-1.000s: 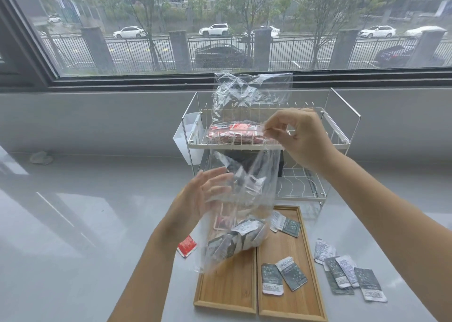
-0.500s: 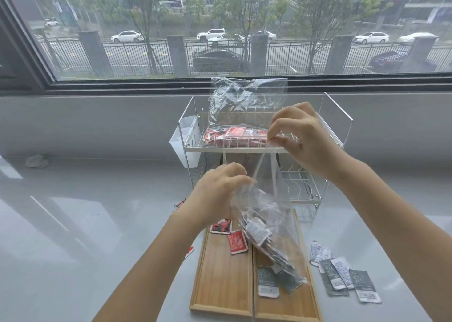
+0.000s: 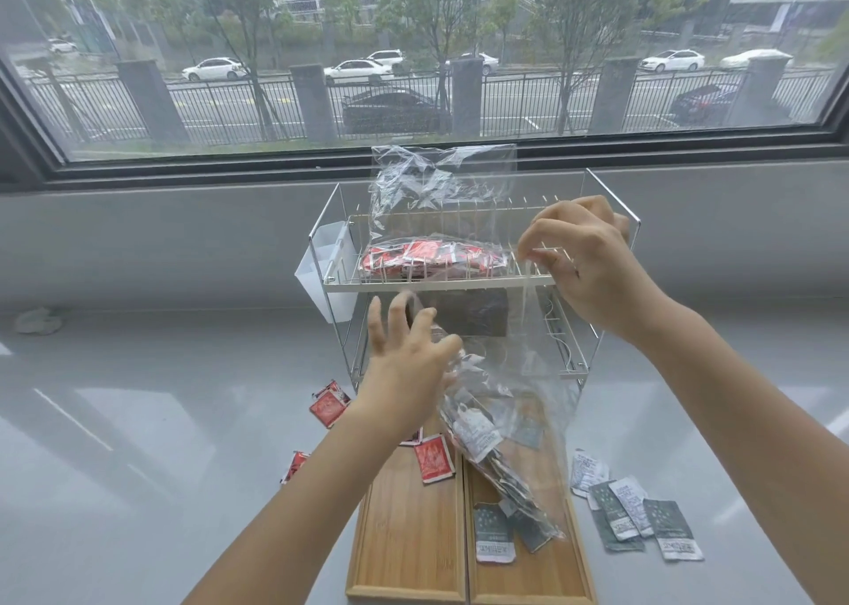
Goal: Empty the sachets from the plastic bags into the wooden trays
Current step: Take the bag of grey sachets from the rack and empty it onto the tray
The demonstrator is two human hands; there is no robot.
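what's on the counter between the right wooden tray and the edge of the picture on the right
In the head view, a loose cluster of dark green and white sachets lies on the grey counter just right of the right wooden tray, overlapping one another.

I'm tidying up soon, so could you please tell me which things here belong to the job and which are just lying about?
Job:
held bag
dark sachets
red-sachet bag
trays
right hand
left hand

Lying about:
wire rack
white caddy
crumpled scrap
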